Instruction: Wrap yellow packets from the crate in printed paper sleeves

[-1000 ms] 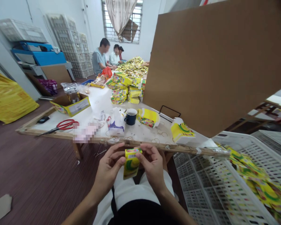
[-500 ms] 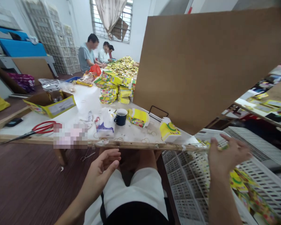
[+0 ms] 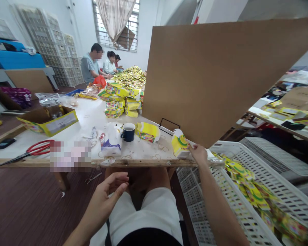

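My right hand [image 3: 199, 153] is at the table's front edge, its fingers closed on the right side of a small yellow box [image 3: 180, 145] standing on the white tabletop. My left hand [image 3: 114, 191] hovers above my lap, fingers apart and curved, holding nothing. Another yellow box [image 3: 148, 132] lies on its side beside a dark blue mug [image 3: 128, 132]. Left of the mug is a white and purple tissue pack [image 3: 111, 141]. Red-handled scissors [image 3: 38, 149] lie near the left front edge.
A big cardboard sheet [image 3: 207, 78] stands at the right. White crates [image 3: 246, 218] with yellow packets are beside my right leg. Stacked yellow boxes [image 3: 115, 102], an open carton [image 3: 61, 123] and a packet heap [image 3: 132, 78] are on the table. People [image 3: 91, 66] sit behind.
My right hand has moved left from above the crate to the small yellow box and closed on it. My left hand stays nearly in place. The view has shifted slightly.
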`<state>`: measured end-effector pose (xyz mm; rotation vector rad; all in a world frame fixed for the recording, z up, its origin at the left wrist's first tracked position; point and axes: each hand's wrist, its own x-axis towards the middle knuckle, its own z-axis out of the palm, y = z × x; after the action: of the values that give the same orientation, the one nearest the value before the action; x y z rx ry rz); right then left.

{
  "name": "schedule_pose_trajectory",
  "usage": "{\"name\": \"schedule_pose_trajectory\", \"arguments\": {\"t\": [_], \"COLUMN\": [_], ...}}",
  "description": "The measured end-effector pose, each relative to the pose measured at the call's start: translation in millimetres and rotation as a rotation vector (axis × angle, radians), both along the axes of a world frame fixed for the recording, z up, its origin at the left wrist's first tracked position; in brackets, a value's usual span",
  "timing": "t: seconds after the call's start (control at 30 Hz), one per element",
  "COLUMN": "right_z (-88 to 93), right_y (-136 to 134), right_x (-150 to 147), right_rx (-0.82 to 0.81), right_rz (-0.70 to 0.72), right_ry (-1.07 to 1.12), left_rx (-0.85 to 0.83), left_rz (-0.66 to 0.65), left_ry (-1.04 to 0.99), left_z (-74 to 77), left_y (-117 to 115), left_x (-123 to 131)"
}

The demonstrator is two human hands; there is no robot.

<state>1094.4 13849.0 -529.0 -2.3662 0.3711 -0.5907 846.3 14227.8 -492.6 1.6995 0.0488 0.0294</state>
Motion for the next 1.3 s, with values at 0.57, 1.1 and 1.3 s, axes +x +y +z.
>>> {"name": "schedule_pose_trajectory", "arguments": {"t": [0.57,1.1,1.3], "right_z": [30.5,14.4,13.9], "right_y": [240,239,232], "right_x": [-202,-200,-204], "right_rx": [1.512,1.097,0.745], "right_rz": [0.881,0.946,1.008], "right_ry": [0.617,0.434,0.346], "left_rx": [-0.415,-0.693,-0.501], "left_rz": [-0.015,0.174,0.213], "left_ry": [-0.138,0.054,-0.031], "left_z": [-2.1,-4.5,-11.3], "left_y": [-1,-5,-1], "left_x": [-6,0,2]}}
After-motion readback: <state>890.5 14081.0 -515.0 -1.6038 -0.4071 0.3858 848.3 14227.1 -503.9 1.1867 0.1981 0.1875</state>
